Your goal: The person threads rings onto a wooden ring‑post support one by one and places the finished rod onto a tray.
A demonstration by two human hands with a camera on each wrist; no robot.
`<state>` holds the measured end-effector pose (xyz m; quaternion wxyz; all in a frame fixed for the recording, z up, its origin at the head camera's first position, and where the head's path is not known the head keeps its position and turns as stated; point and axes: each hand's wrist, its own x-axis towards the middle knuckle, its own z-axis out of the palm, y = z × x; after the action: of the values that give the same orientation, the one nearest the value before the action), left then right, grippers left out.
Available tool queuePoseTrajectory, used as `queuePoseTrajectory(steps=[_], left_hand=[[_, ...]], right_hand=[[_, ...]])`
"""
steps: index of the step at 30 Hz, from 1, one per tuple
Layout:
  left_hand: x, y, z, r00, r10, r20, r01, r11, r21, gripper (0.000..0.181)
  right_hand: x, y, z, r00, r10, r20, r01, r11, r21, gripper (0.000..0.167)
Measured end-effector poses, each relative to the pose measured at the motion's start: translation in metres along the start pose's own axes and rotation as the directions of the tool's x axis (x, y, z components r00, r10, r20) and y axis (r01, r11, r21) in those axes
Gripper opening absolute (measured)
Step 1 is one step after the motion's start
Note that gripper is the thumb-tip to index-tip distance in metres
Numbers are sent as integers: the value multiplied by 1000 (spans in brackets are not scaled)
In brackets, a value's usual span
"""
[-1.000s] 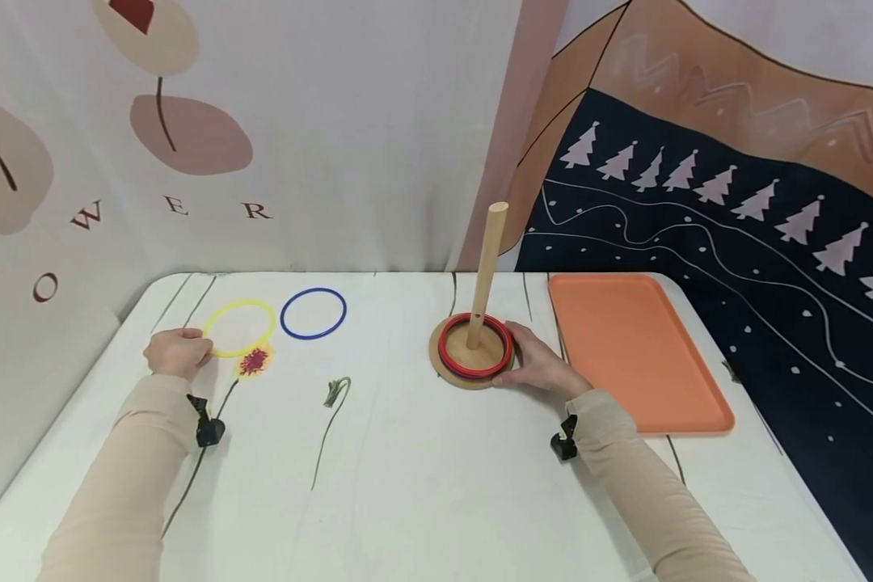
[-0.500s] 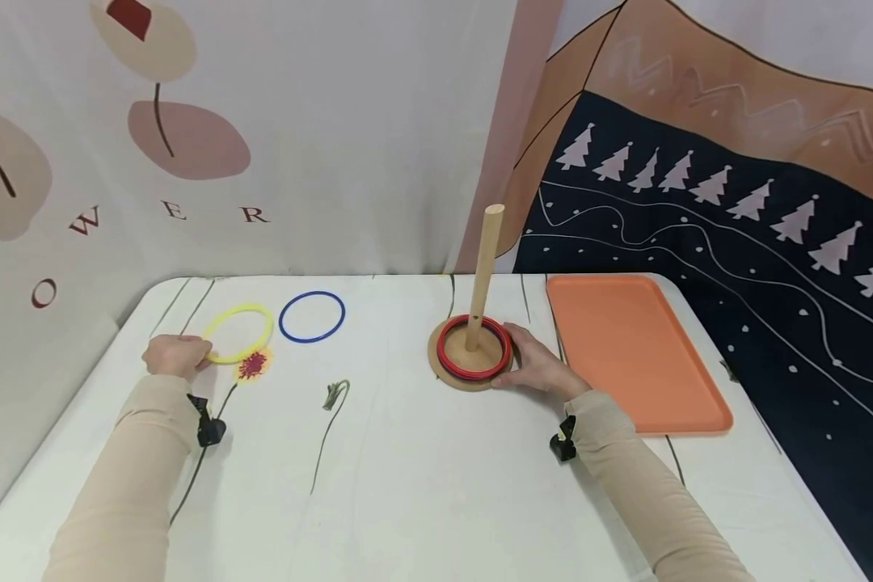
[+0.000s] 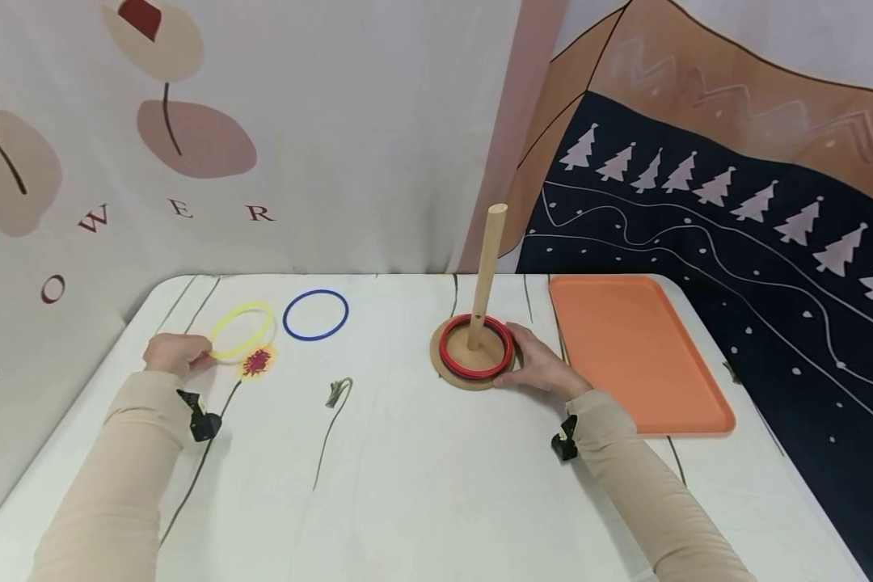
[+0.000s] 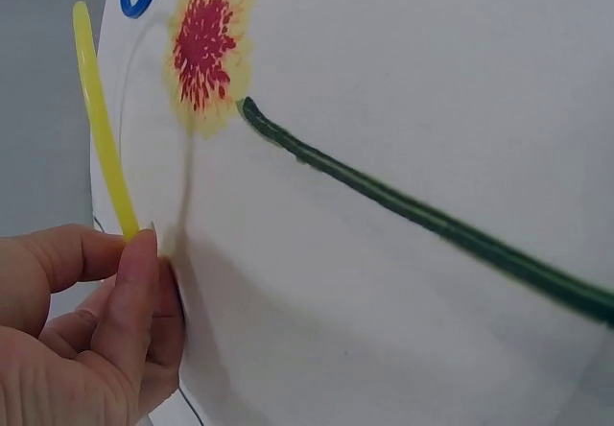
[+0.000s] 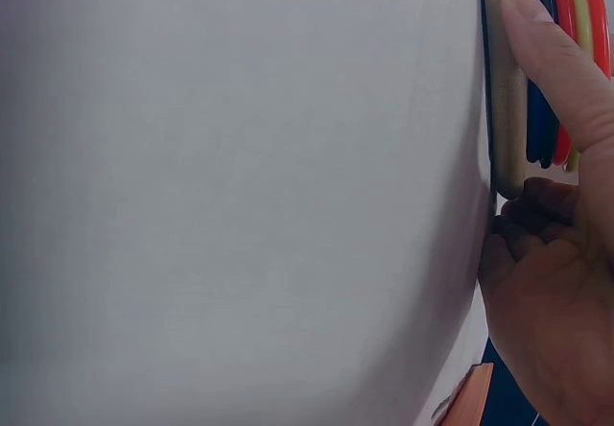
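My left hand (image 3: pixel 177 354) pinches a thin yellow ring (image 4: pixel 104 129) between thumb and fingers at its near left edge. In the left wrist view that ring stands tilted up off the table. A wooden ring-toss stand has an upright post (image 3: pixel 487 267) and a round base (image 5: pixel 507 90). My right hand (image 3: pixel 541 364) grips the base's right edge, thumb on top and fingers curled at the side. Several rings lie stacked around the post, with a red ring (image 5: pixel 564 23) and a blue one (image 5: pixel 540 109) among them. Another blue ring (image 3: pixel 316 292) lies flat right of the yellow one.
An orange tray (image 3: pixel 640 356) lies at the right of the table, beside my right hand. The white tablecloth (image 3: pixel 407 469) carries printed flowers (image 3: pixel 257 361) and stems. Fabric curtains (image 3: pixel 349 137) hang behind the table's far edge.
The yellow ring has gone from lying nearly flat to tilted, its far side raised by my left hand. My right hand and the stand have stayed in place.
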<state>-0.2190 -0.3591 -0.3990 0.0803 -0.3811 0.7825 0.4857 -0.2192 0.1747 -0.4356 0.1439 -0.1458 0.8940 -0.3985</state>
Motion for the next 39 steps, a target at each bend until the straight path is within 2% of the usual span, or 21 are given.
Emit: queuePoseTrajectory(steps=[7,14,16,20,22,26,29,31,32,35,36,37,38,39], left_hand=[[3,-1,-4,997,7,81,-7,1000,3,23],[4,-2,-4,995,0,102,2,1000,-22,40],[4,-2,-4,995,-5,102,9,999,-41,46],[0,-2,-3,994,8,112,8,990,-143,52],[-2,-1,-2,993,27,118,-2,978,-209,43],[-2,2,3,987,84,138,-30,935,-354,21],[2,3,8,978,124,166,-44,908,-417,19],[12,2,12,974,143,174,-56,902,-429,20],[22,0,14,973,159,169,-71,897,-435,22],[48,-3,24,956,242,166,-147,884,-444,32],[52,-1,26,950,262,170,-162,879,-447,33],[51,2,30,944,285,165,-180,866,-467,32],[44,9,33,936,310,169,-202,863,-464,34],[29,18,35,928,324,184,-209,861,-463,34]], right_hand=[[1,0,0,1000,4,-5,-4,1000,3,100],[-1,1,0,1000,-23,-12,23,1000,-15,102],[-1,1,0,999,-33,-12,33,999,-20,103],[-1,2,0,999,-31,-12,31,999,-19,102],[0,3,0,1000,-14,-12,14,1000,-7,102],[0,4,0,1000,-2,-9,2,1000,-24,101],[1,4,0,1000,-4,-6,4,1000,-28,100],[0,4,0,1000,-10,-4,10,1000,-28,100],[0,4,0,1000,-12,-5,12,1000,-25,100],[0,3,0,1000,-17,-6,17,1000,-22,100],[-1,3,0,1000,-16,-7,16,1000,-22,101],[-1,3,0,1000,-15,-7,15,1000,-22,101],[-1,2,0,1000,-17,-7,16,1000,-20,101],[-1,2,0,1000,-20,-6,20,1000,-17,101]])
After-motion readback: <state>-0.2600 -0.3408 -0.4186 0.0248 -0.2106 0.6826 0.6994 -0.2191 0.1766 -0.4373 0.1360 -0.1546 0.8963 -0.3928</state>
